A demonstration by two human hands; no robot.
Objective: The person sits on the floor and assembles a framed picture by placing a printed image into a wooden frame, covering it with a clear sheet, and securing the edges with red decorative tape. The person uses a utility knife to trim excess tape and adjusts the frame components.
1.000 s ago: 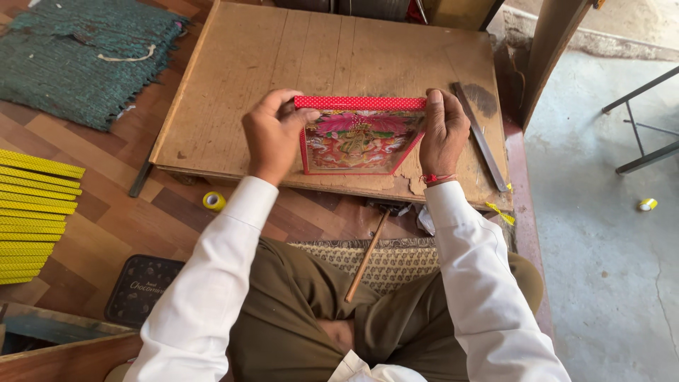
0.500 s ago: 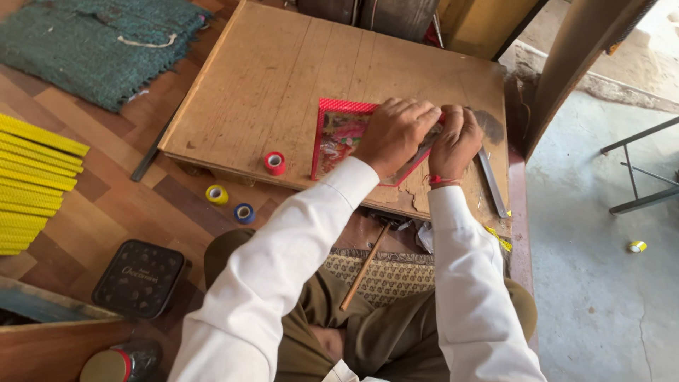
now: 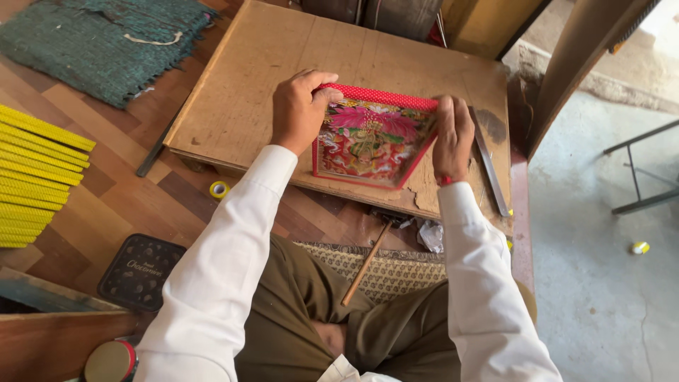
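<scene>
Picture [image 3: 368,145] flat on wooden board [image 3: 283,78], red border up top. Our left hand [image 3: 297,113] curls over top-left corner, right hand [image 3: 453,138] pinches right edge (both closed on it). Risk we see: uneven pull could crease or tear border.

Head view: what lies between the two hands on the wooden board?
In the head view, the colourful printed picture with the red dotted border spans the stretch between the left hand and the right hand; both hands hold its edges.
</scene>
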